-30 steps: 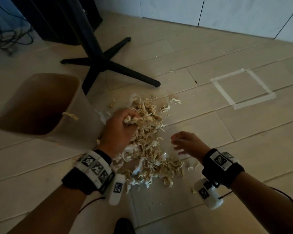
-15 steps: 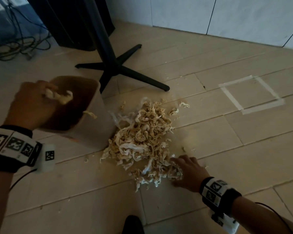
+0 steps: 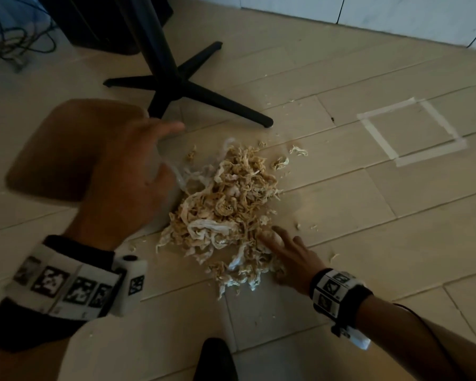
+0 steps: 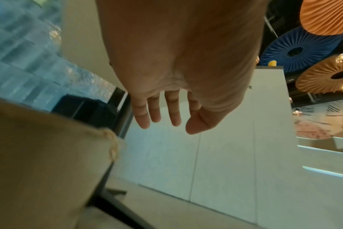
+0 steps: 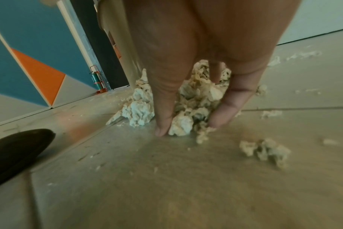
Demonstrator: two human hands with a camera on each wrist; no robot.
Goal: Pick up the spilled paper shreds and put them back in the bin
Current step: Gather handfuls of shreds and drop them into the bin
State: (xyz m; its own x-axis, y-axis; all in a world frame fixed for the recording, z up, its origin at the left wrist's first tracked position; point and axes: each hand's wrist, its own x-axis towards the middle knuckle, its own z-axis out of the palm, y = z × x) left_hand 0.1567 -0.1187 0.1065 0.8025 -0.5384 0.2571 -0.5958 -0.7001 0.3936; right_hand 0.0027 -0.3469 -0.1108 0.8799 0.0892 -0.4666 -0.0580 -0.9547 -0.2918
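A heap of tan and white paper shreds (image 3: 226,204) lies on the floor to the right of the tan bin (image 3: 47,149). My left hand (image 3: 138,171) hovers empty with its fingers spread, between the bin's rim and the heap. In the left wrist view the left hand (image 4: 166,114) shows straight fingers, and one shred (image 4: 113,145) hangs on the bin (image 4: 39,155) edge. My right hand (image 3: 283,248) lies on the floor at the heap's near right edge, fingers straight against the shreds. Thumb and fingers of the right hand (image 5: 186,128) touch the floor around a clump of shreds (image 5: 188,100).
A black table base (image 3: 182,86) with spread feet stands just behind the bin and heap. A taped square (image 3: 412,130) marks the floor at right. Loose shreds (image 5: 264,150) lie scattered nearby. A dark shoe tip (image 3: 217,358) is at the near edge. Cables (image 3: 11,48) lie far left.
My left hand carried a handful of shreds over the bin, let it go, and has swung back toward the heap, now empty. My right hand has moved into the heap's near edge.
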